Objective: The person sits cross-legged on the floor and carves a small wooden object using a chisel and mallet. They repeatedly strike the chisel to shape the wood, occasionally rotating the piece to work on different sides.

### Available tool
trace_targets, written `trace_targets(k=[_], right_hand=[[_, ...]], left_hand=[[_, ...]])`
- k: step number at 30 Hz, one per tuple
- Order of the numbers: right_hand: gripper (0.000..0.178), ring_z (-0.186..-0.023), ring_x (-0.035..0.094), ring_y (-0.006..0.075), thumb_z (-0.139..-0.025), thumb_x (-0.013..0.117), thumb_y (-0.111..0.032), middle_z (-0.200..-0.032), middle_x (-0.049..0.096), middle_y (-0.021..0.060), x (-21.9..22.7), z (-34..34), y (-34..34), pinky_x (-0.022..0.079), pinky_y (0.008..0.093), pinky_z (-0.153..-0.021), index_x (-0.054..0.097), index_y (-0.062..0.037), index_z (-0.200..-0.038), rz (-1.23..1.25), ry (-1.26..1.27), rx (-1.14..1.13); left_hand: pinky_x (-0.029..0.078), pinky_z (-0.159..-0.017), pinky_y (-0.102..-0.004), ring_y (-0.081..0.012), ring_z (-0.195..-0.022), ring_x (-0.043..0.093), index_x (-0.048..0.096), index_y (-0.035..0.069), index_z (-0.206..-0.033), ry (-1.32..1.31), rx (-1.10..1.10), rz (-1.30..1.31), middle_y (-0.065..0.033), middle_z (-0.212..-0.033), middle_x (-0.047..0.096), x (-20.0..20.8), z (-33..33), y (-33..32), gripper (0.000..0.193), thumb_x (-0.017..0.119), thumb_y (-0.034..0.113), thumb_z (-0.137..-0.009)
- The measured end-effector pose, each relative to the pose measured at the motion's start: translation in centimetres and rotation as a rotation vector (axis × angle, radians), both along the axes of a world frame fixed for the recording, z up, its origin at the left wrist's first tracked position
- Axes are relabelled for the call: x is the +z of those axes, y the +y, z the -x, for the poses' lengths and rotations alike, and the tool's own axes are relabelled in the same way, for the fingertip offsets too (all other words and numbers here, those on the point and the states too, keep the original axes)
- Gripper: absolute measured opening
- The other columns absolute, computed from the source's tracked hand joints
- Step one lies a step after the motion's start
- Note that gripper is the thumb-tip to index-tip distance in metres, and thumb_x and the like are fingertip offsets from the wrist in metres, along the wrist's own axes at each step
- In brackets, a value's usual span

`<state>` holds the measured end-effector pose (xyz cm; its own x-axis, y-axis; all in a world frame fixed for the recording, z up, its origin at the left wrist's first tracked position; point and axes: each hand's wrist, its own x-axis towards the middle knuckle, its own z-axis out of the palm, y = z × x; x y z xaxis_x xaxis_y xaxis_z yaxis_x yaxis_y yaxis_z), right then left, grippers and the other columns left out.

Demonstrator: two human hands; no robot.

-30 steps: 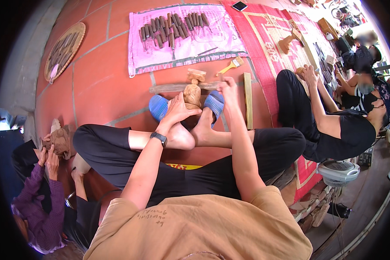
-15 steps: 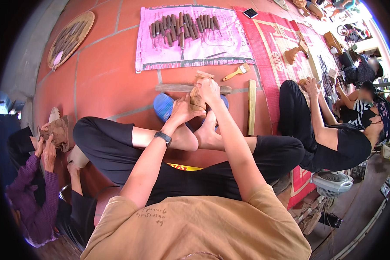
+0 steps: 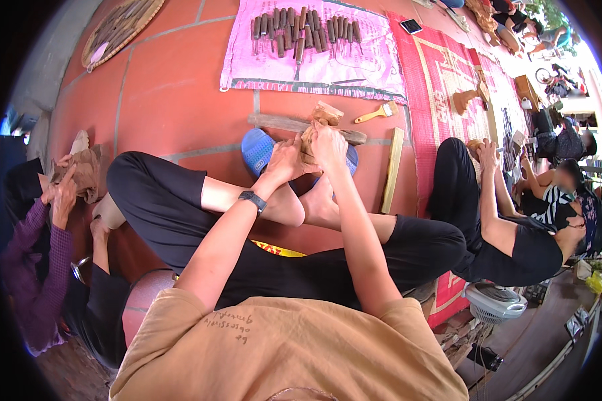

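A carved piece of light brown wood (image 3: 327,112) stands between my bare feet, leaning across a greyish wooden bar on the floor. My left hand (image 3: 285,157) is closed round its near left side. My right hand (image 3: 329,144) presses on it from the right, fingers bent over the wood. Both hands cover most of the carving; only its block-like far end and a strip between the hands show. Whether a small tool or sheet is under my right fingers is hidden. A dark watch (image 3: 253,200) is on my left wrist.
Beyond the wooden bar (image 3: 274,121), several wood-handled carving tools (image 3: 299,40) lie on a pink cloth (image 3: 374,70). A brush (image 3: 377,112) and wooden strip (image 3: 392,170) lie right. Blue slippers (image 3: 255,150) flank the carving. Co-workers sit left and right, handling wooden pieces.
My right hand has slid toward me along the carving, baring more of its far end. Both hands stay on the wood. The whole view has shifted slightly.
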<state>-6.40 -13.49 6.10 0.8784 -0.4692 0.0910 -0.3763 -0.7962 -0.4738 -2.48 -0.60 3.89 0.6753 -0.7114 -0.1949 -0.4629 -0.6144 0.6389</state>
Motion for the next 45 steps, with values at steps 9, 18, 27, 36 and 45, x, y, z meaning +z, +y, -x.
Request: trace_targets(k=[9,18,27,36,45], right_hand=[[0.021,-0.082,0.065,0.0395,-0.085,0.053,-0.017,-0.084,0.067,0.0217,-1.5,-2.4,-2.5,0.051,0.0494,-0.074,0.071,-0.0079,-0.093,0.013,0.114,-0.022],[0.020,-0.075,0.067,0.0387,-0.084,0.053,-0.017,-0.081,0.068,0.0219,-1.2,-3.0,-1.9,0.053,0.0506,-0.069,0.071,-0.0082,-0.089,0.029,0.108,-0.052],[0.015,-0.063,0.068,0.0303,-0.079,0.053,-0.012,-0.067,0.066,0.0148,-2.6,-2.1,-0.2,0.055,0.0428,-0.059,0.064,-0.0067,-0.071,0.248,0.027,-0.053],[0.012,-0.063,0.066,0.0340,-0.078,0.057,-0.016,-0.068,0.064,0.0170,-2.5,-0.9,1.0,0.053,0.0445,-0.057,0.059,-0.0040,-0.079,0.133,-0.148,-0.068],[0.012,-0.065,0.067,0.0325,-0.080,0.053,-0.011,-0.068,0.065,0.0168,-1.5,-1.1,1.0,0.053,0.0429,-0.057,0.059,-0.0040,-0.073,0.122,-0.081,-0.046]], left_hand=[[0.036,-0.103,-0.0418,-0.0345,-0.116,0.054,0.032,-0.011,-0.138,-0.005,0.007,0.040,-0.0258,-0.119,0.059,-0.1,0.2,-0.5,0.114,0.077,0.060,-0.061],[0.037,-0.101,-0.0436,-0.0359,-0.117,0.053,0.032,-0.010,-0.138,-0.027,0.017,0.023,-0.0259,-0.121,0.058,0.6,0.3,-0.3,0.113,0.077,0.059,-0.060],[0.046,-0.090,-0.0455,-0.0375,-0.102,0.061,0.048,0.002,-0.124,-0.048,0.001,0.262,-0.0217,-0.110,0.064,-0.1,0.1,-0.9,0.081,0.078,0.048,-0.065],[0.044,-0.092,-0.0452,-0.0395,-0.102,0.059,0.042,-0.006,-0.130,-0.093,-0.045,0.165,-0.0236,-0.109,0.063,-2.8,-0.6,-0.3,0.097,0.082,0.048,-0.060],[0.044,-0.094,-0.0438,-0.0383,-0.106,0.058,0.041,-0.006,-0.133,-0.077,-0.011,0.108,-0.0246,-0.113,0.061,-2.5,-0.5,-0.1,0.101,0.081,0.051,-0.061]])
